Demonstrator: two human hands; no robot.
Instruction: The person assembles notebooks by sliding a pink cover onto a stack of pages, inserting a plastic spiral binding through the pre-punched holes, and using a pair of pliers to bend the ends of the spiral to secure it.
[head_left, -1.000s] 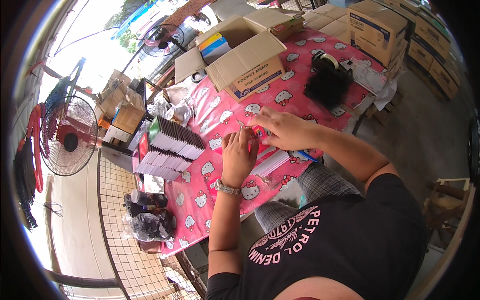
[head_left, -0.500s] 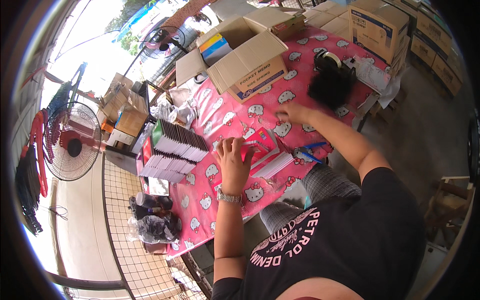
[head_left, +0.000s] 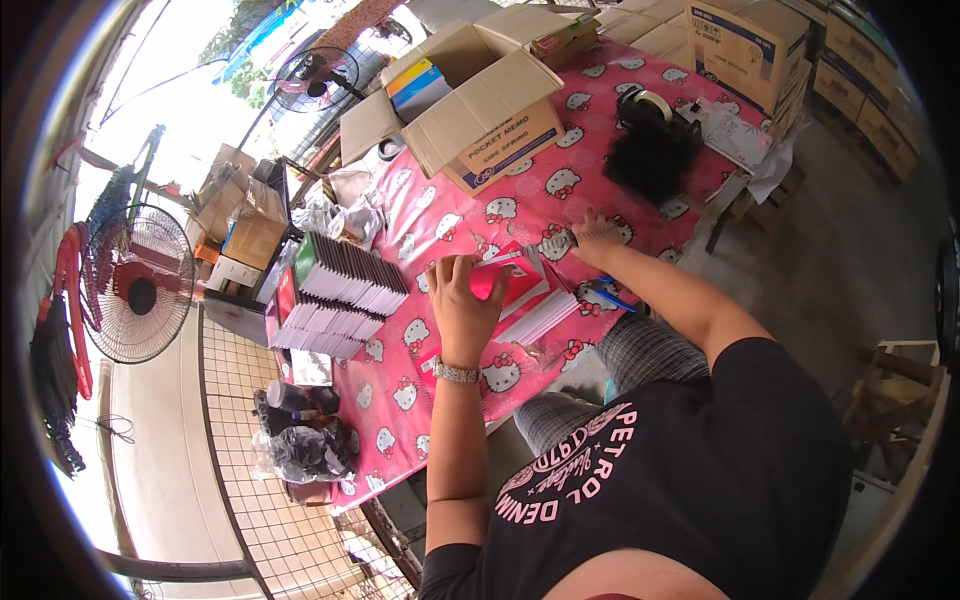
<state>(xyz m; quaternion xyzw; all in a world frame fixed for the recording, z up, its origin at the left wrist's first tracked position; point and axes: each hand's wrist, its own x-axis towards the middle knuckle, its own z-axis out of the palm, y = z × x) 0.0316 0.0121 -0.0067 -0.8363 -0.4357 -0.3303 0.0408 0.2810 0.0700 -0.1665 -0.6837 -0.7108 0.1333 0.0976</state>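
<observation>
A stack of pink-covered notebooks point(head_left: 528, 300) lies on the table in front of me, its white page edges facing my lap. My left hand point(head_left: 465, 305), with a metal watch at the wrist, is bent round the stack's left end. Its thumb lies over the top cover and the fingers curl at the side. Beyond the stack's right corner is my right hand point(head_left: 597, 238), low over the table. A greyish, see-through strip of plastic wrap point(head_left: 556, 245) runs from the notebooks to its fingers. Blue-handled scissors point(head_left: 618, 298) lie right of the stack, partly hidden.
Dark-spined notebooks point(head_left: 340, 295) stand in piles on the left. An open carton point(head_left: 500, 150) is at the back, and a black tape dispenser point(head_left: 655, 115) lies at the far right. Black plastic bags point(head_left: 310, 450) sit by the left edge. A standing fan point(head_left: 140, 290) is beyond.
My right hand has come down and nearer the notebooks, and the plastic strip now shows stretched toward it. My left hand stays at the stack. The whole view has shifted slightly.
</observation>
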